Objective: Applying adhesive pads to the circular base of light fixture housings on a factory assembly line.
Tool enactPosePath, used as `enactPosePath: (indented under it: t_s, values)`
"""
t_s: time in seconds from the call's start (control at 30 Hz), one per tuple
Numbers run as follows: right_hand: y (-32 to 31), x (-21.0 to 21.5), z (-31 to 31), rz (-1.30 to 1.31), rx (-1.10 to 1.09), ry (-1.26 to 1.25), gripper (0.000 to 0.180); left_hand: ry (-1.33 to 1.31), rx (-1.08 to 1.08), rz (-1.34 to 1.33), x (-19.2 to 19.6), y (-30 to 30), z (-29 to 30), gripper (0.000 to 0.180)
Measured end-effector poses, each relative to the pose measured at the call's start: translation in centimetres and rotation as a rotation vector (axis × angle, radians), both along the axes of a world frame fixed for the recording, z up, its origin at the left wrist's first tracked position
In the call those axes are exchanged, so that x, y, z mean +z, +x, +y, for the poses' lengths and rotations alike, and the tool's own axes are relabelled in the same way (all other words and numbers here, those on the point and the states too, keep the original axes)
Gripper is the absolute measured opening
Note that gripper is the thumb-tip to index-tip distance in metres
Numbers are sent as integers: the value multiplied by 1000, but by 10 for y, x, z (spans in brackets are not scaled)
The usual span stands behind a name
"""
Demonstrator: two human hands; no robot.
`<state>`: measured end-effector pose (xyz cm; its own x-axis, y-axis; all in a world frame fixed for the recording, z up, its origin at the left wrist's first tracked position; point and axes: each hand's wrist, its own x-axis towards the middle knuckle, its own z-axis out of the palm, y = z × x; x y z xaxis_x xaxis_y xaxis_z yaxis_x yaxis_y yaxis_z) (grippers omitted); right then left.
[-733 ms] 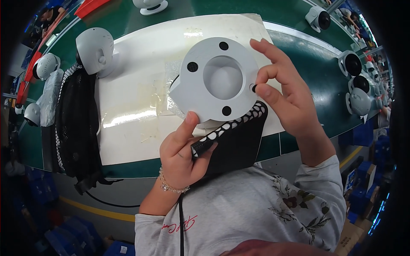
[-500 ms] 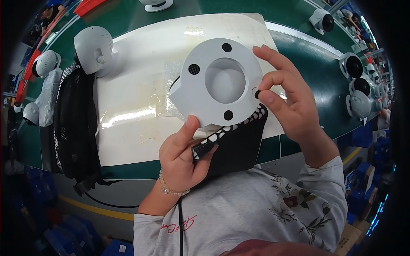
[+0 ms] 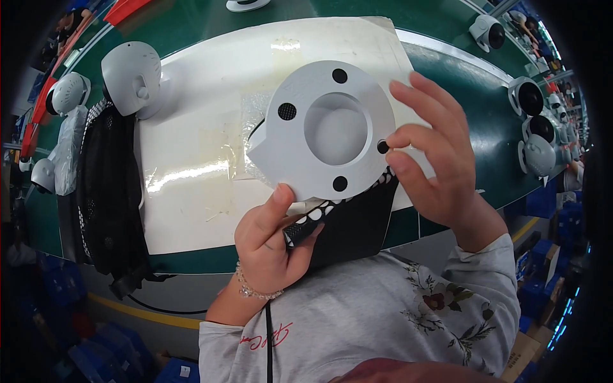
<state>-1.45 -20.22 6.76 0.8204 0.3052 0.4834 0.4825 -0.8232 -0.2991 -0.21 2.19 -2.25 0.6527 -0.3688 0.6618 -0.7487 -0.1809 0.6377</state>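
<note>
In front of me, the round white base [image 3: 287, 143] of a camera faces up, with a deep hollow in its middle and black round pads [image 3: 340, 184] around its rim. My left hand [image 3: 271, 239] grips the base at its near edge, thumb on top. In the same hand is a sheet of black round stickers [image 3: 313, 216] with white circles, partly hidden under the base. My right hand [image 3: 434, 147] is at the base's right edge, thumb and index finger slightly apart beside a black pad [image 3: 383, 147] lying in its round spot. Its other fingers are spread.
A white mat [image 3: 191, 127] covers the green bench. To the left stand a white camera [image 3: 131, 76] and a black mesh bag [image 3: 112, 185]. More white cameras line the right side, one at the far right [image 3: 527, 96]. Blue bins [image 3: 108, 348] lie below the bench.
The black pad that my right finger and thumb pinched now lies on the base's right spot. My right fingers have parted from it. The base has shifted slightly nearer.
</note>
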Motion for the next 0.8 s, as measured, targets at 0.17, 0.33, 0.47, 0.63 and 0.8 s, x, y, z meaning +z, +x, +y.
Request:
enactPosePath:
  t_s: [0.17, 0.33, 0.47, 0.63, 0.8]
  values:
    - [-12, 7, -2, -199, -54, -358, 15, -5, -3, 12, 0, -1, 0, 23]
    - [35, 23, -11, -133, 49, -25, 23, 12, -3, 7, -3, -1, -1, 24]
    - [81, 21, 12, -145, 207, 11, 32, 64, -52, -15, 1, 0, 7, 26]
    - [94, 28, 9, 393, 420, 248, 26, 89, -120, -102, 2, 1, 7, 28]
    - [114, 24, -46, 579, 144, 926, 18, 27, -145, -161, 4, 2, 5, 24]
